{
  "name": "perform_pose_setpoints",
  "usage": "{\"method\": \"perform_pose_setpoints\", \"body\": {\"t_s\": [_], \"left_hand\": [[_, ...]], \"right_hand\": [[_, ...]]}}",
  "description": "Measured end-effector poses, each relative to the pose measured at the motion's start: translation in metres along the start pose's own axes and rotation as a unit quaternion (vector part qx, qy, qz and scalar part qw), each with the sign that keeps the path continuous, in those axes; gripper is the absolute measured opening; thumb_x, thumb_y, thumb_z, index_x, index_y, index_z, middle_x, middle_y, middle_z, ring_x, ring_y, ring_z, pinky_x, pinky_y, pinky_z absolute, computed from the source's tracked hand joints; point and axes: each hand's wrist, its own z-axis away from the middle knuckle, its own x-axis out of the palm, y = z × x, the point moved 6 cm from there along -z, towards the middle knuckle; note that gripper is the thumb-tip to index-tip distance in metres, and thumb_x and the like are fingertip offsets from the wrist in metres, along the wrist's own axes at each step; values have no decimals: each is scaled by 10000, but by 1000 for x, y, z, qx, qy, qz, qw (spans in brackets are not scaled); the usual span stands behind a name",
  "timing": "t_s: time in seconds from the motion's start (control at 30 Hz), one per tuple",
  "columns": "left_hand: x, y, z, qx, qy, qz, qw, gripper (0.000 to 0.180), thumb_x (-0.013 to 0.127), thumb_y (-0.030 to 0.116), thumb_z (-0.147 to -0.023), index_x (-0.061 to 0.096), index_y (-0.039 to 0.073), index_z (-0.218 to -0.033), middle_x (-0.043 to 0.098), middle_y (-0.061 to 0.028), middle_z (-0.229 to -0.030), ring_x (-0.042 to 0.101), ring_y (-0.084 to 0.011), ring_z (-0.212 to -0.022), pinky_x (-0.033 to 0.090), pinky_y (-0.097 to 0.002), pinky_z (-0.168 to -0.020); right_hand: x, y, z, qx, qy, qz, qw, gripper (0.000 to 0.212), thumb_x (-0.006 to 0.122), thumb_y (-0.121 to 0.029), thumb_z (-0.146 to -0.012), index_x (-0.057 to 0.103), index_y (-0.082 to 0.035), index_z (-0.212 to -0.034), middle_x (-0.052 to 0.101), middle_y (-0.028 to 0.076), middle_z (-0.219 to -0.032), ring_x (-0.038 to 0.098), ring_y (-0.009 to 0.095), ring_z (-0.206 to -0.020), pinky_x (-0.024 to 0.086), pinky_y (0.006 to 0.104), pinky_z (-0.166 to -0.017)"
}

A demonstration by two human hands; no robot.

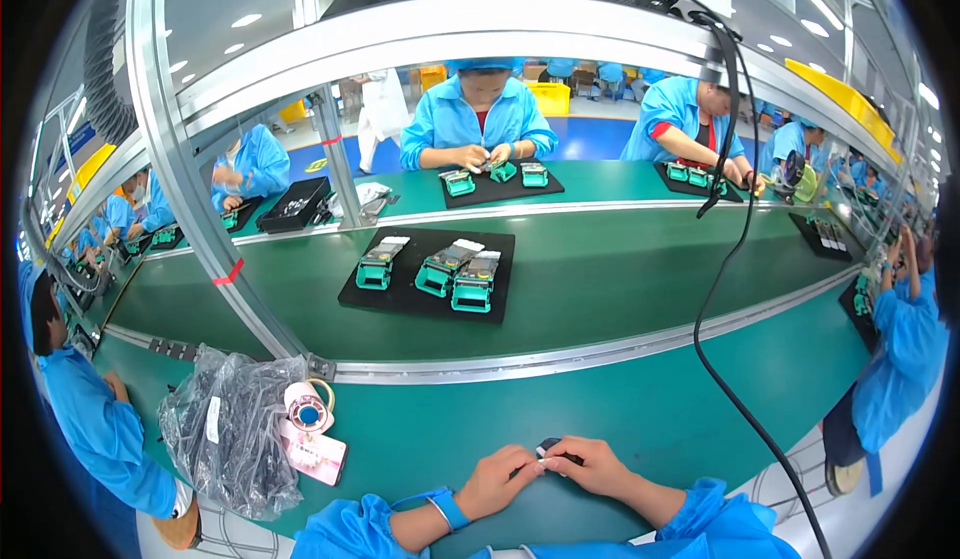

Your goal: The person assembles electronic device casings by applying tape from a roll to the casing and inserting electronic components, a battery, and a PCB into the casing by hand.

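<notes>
Right grip (592, 466) pinching small dark part (548, 446), left grip (495, 481) meeting it at fingertips, its hold unclear, both over bench (430, 414), plastic bag (225, 434) off left

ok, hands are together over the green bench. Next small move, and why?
Probably turn the small dark piece a little in the right hand: the left hand is close beside it, and the grip hides part of it. The black tray with three green units lies beyond the metal rail, so can likely wait.
</notes>
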Motion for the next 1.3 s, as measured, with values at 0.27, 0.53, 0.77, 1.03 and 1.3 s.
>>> {"method": "perform_pose_setpoints", "body": {"t_s": [0.27, 0.53, 0.77, 1.03, 1.3], "left_hand": [[-3, 1, -6, -48, 78, 16, 996, 124, 595, 130, -880, 617, 11, -851, 588, -94, -798, 572, -200, -713, 466, -290, -642], [11, 4, -15, -37, 79, 13, 996, 117, 597, 133, -880, 612, 17, -888, 575, -80, -831, 560, -215, -753, 462, -293, -670], [20, 6, -23, -45, 71, 31, 996, 148, 543, 181, -903, 586, 41, -882, 540, -108, -812, 537, -287, -776, 448, -365, -688], [26, 14, -29, -17, 71, 26, 997, 135, 555, 159, -899, 581, 29, -876, 539, -106, -810, 534, -270, -762, 445, -354, -683], [30, 14, -35, -57, 62, 34, 996, 137, 566, 160, -896, 589, 26, -877, 543, -96, -826, 532, -255, -786, 445, -344, -718]], "right_hand": [[2, 15, -21, 63, -58, -124, 989, 164, 658, -218, -864, 625, -61, -897, 583, -36, -747, 468, 22, -636, 388, 190, -556], [-14, 31, -12, 140, -93, -150, 974, 148, 671, -190, -850, 614, -59, -888, 544, -56, -688, 445, 16, -598, 369, 189, -533], [-23, 37, -10, 101, -80, -157, 979, 110, 653, -160, -856, 626, -56, -882, 555, -20, -693, 464, 45, -598, 382, 210, -538], [-43, 8, -13, -38, -63, -32, 997, 80, 661, -101, -830, 620, -38, -857, 558, 24, -774, 504, 88, -673, 398, 217, -588], [-44, 29, -9, 84, -72, -136, 985, 117, 677, -104, -814, 574, -49, -814, 473, -9, -760, 410, 57, -615, 331, 212, -543]]}}
